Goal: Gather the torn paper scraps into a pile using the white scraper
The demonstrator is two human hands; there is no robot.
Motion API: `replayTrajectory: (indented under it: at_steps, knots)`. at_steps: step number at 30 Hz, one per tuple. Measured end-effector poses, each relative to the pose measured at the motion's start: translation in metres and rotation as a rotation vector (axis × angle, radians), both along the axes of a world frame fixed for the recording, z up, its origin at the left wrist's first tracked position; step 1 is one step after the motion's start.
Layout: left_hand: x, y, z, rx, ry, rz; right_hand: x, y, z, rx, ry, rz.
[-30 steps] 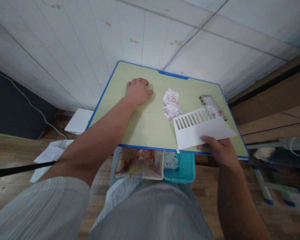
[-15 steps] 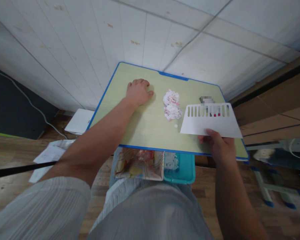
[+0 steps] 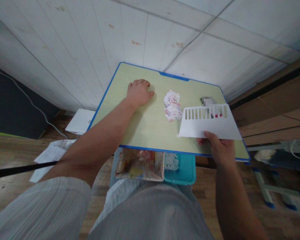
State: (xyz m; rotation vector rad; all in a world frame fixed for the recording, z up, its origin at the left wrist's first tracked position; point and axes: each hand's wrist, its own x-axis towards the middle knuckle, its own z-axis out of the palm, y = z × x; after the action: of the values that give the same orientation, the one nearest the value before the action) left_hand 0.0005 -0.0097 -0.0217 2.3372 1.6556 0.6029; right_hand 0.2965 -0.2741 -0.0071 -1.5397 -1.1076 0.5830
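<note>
My right hand (image 3: 216,146) grips the lower edge of a white slotted sheet (image 3: 207,128), thumb on top and fingers beneath. A row of long openings runs along the sheet's far side, and its left end reaches toward two ruffled clumps of white-and-pink petal-like pieces (image 3: 172,105). Flat on the small table (image 3: 145,130) rests my left hand (image 3: 140,92), fingers spread and holding nothing, left of those clumps. Behind the sheet lies a blurred-out item (image 3: 207,101), partly hidden; what it is I cannot tell.
Below the table's near edge are a patterned fabric-lined box (image 3: 140,165) and a turquoise tub (image 3: 187,170) with small white pieces inside. A white panelled wall (image 3: 130,30) stands close behind. Brown cartons (image 3: 277,113) are on the right, a white box (image 3: 80,121) on the left.
The white sheet has shifted slightly left and nearer to me in my right hand. A small white scrap that lay below the clumps now shows at the sheet's lower left corner. My left hand stays put.
</note>
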Motion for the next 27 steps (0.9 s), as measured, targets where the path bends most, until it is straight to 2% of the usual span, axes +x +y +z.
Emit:
replayTrajectory:
  at_steps: [6, 12, 15, 18, 23, 27]
  knots:
    - [0.000, -0.001, 0.001, -0.013, 0.010, 0.005, 0.013, -0.018, -0.005, -0.116, 0.093, 0.067]
    - [-0.001, 0.000, 0.000, -0.011, 0.031, 0.000, 0.022, -0.019, -0.015, -0.090, 0.072, 0.067]
    - [-0.001, 0.001, -0.001, -0.010, 0.035, 0.003, 0.026, -0.017, -0.016, -0.121, 0.030, 0.118]
    - [0.000, 0.001, 0.000, -0.014, 0.034, 0.006, 0.029, -0.017, -0.019, -0.139, 0.085, 0.112]
    - [0.001, -0.005, 0.007, -0.016, 0.064, 0.021, 0.025, -0.014, -0.023, -0.069, 0.166, 0.080]
    - [-0.001, -0.008, 0.011, -0.032, 0.102, 0.013, 0.016, 0.000, -0.024, 0.008, 0.214, 0.009]
